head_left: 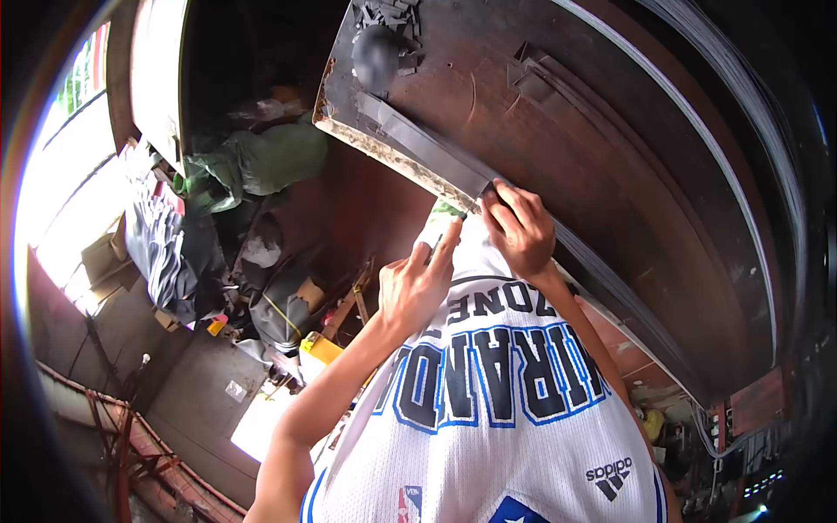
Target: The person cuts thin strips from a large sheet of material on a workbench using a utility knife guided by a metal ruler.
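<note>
A dark grey flat strip [427, 144] lies along the worn front edge of the dark worktable [602, 166]. My right hand [520, 228] has its fingers closed on the end of this strip, at the table's edge. Just left of it, my left hand [417, 283] is off the table, with the index finger extended towards the edge and the other fingers curled. Something small and dark shows between its fingers, too little to name. More long grey strips [602, 279] run along the edge beyond my right hand.
A round dark object [375, 57] sits among small dark scraps [397, 16] at the table's far left corner. Dark curved strips [558, 78] lie further in. On the left are a green bag [279, 159], hanging grey material [155, 231] and a yellow object [320, 349].
</note>
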Demonstrator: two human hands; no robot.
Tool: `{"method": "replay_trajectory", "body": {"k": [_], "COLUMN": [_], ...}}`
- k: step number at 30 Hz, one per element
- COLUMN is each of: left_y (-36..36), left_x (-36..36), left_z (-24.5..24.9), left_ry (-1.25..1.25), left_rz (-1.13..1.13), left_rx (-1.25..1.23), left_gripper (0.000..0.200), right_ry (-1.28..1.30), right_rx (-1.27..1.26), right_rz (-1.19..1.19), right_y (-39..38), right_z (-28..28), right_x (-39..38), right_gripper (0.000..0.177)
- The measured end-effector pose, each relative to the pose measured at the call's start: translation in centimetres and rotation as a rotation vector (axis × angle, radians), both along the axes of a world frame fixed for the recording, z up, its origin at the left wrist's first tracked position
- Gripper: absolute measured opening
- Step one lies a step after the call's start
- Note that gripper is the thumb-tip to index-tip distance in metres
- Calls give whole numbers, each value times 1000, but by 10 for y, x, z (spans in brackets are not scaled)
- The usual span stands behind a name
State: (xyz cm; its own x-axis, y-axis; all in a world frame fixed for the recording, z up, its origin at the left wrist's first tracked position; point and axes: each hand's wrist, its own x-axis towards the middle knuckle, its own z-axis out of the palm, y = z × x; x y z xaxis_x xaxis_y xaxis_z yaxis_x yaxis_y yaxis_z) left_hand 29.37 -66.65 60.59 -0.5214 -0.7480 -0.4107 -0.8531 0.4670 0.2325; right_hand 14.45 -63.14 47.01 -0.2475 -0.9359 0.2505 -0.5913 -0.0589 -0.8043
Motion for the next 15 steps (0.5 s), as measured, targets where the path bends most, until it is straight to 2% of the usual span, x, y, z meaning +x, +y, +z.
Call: {"method": "replay_trajectory", "body": {"k": [1, 5, 6, 10, 12, 15], "left_y": [-4, -14, -12, -20, -22, -23], "left_x": [-9, -17, -13, -12, -17, -21], "left_z": [7, 21, 23, 24, 27, 26], "left_ry": [-68, -83, -105, -84, -152, -179], "left_rz": [10, 26, 14, -15, -5, -31], "left_rx": [3, 31, 60, 53, 147, 78], "left_gripper": [56, 53, 55, 48, 52, 47], "right_ry": [3, 80, 58, 54, 56, 47], "right_rx": [-2, -41, -36, -34, -28, -14], "right_rz": [-5, -4, -3, -15, -23, -25], "right_y": [-1, -3, 1, 1, -1, 2], "right_z": [1, 1, 0, -5, -2, -3], "right_x": [-1, 0, 4, 3, 2, 4], "right_gripper": [9, 9, 17, 18, 14, 10]}}
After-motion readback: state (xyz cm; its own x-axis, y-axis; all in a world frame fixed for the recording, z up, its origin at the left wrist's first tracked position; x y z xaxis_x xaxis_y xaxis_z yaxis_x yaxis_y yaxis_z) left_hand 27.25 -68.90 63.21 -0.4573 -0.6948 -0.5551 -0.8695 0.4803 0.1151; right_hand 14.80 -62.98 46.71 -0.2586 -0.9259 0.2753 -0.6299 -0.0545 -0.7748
